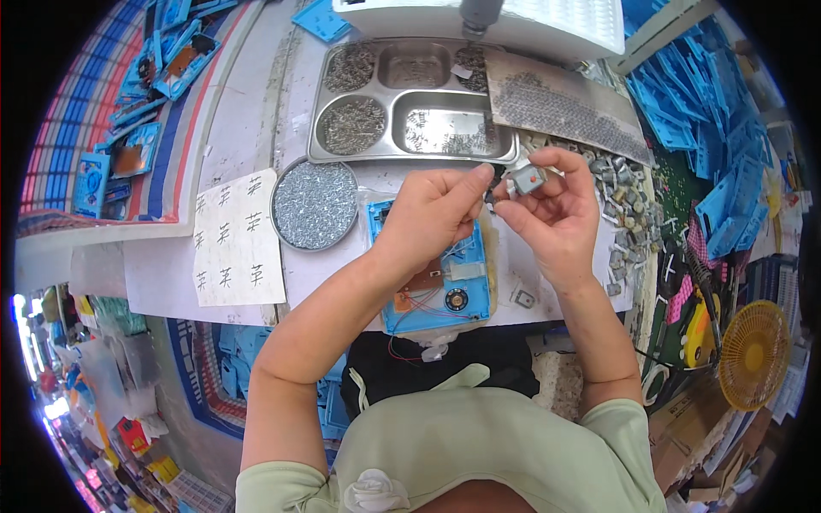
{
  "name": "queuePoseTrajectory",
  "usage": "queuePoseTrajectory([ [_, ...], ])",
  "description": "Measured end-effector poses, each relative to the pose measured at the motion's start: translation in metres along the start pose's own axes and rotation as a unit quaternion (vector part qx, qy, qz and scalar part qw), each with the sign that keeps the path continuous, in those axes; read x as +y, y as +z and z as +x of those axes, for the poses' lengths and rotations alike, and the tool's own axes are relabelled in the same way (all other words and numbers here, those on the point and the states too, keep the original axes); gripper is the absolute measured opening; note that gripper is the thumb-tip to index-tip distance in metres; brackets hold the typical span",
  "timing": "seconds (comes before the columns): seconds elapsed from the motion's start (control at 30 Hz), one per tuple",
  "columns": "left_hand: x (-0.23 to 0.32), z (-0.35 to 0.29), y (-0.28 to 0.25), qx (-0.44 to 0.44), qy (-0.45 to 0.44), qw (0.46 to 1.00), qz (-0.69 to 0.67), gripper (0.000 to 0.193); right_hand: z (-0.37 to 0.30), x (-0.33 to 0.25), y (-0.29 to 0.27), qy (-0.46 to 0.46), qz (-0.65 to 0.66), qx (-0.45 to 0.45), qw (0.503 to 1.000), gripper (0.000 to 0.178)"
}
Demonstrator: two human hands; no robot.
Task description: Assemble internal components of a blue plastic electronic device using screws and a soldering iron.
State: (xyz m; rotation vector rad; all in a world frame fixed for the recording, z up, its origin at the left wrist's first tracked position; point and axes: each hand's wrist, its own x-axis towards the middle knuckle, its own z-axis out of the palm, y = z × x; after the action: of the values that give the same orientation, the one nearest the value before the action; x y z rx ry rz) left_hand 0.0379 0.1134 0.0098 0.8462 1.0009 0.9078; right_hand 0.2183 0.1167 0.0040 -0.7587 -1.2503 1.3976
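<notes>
Between the thumb and fingers of my right hand (558,214) is a small silvery motor (528,179) with a red dot on it. My left hand (434,208) is closed in a pinch just left of the motor; whatever it may hold between thumb and finger is too small to make out. Below both hands lies a blue plastic housing (402,321), partly hidden by my left hand and forearm. Inside it are a round black speaker (457,299), thin red wires and a brown board (421,282).
A steel compartment tray (389,160) of small screws and metal parts stands beyond my hands. Left of the housing are a round dish of screws (314,205) and a handwritten sheet (239,244). Loose motors (629,205) lie at right, near a yellow basket (753,355).
</notes>
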Motion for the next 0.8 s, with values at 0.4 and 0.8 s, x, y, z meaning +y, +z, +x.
queuePoseTrajectory([
  [0.4,0.000,-0.002,-0.006,-0.039,0.007,0.999,-0.025,0.052,-0.004,0.006,0.000,-0.050,-0.051,-0.012,0.997,0.056],
  [0.8,0.002,-0.013,-0.007,-0.062,0.029,0.998,0.012,0.047,-0.005,0.004,0.002,0.025,0.046,0.015,0.999,0.056],
])
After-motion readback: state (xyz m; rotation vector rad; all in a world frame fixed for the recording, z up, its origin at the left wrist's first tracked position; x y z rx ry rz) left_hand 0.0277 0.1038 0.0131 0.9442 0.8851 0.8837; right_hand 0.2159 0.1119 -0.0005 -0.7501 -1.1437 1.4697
